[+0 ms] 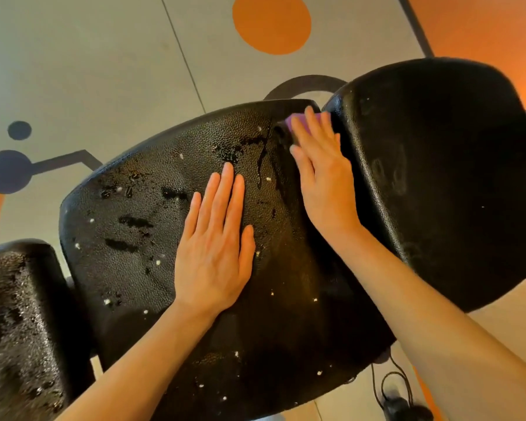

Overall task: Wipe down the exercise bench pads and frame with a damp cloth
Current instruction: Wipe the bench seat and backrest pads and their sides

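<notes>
A black textured middle bench pad [140,238] fills the centre of the head view, wet in patches and dotted with small white specks. My left hand [216,247] lies flat on it, fingers straight. My right hand [322,174] presses a purple cloth [295,121] with straight fingers against the pad's far right edge, by the gap to the right pad [444,165]. Most of the cloth is hidden under the fingers. A third wet pad [19,323] sits at the lower left.
Grey floor with orange and dark blue circles and lines lies beneath the bench. A curved dark frame tube [301,83] shows behind the pads. A black cable and plug [398,402] lie on the floor at lower right.
</notes>
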